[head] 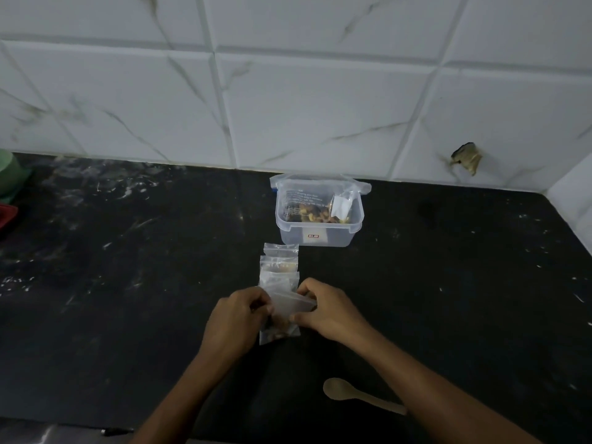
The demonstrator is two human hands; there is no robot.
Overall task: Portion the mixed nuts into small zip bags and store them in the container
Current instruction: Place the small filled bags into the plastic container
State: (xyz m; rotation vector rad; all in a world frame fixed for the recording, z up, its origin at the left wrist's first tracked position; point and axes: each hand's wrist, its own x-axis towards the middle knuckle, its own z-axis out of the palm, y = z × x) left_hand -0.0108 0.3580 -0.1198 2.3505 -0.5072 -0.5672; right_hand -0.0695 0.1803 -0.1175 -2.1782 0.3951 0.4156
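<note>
A small clear zip bag (290,307) with nuts in its lower part sits between my hands above the black counter. My left hand (238,315) pinches its left side and my right hand (326,307) pinches its right side near the top. Beyond it, several more small zip bags (280,262) lie in an overlapping row on the counter, some with nuts inside. A clear plastic container (318,232) stands farther back by the wall, open, holding a larger bag of mixed nuts (304,211) and a small zip bag (342,203).
A wooden spoon (358,395) lies on the counter near my right forearm. A green object (9,176) and a red one (6,214) sit at the far left edge. White tiled wall runs behind; a wall corner closes the right side.
</note>
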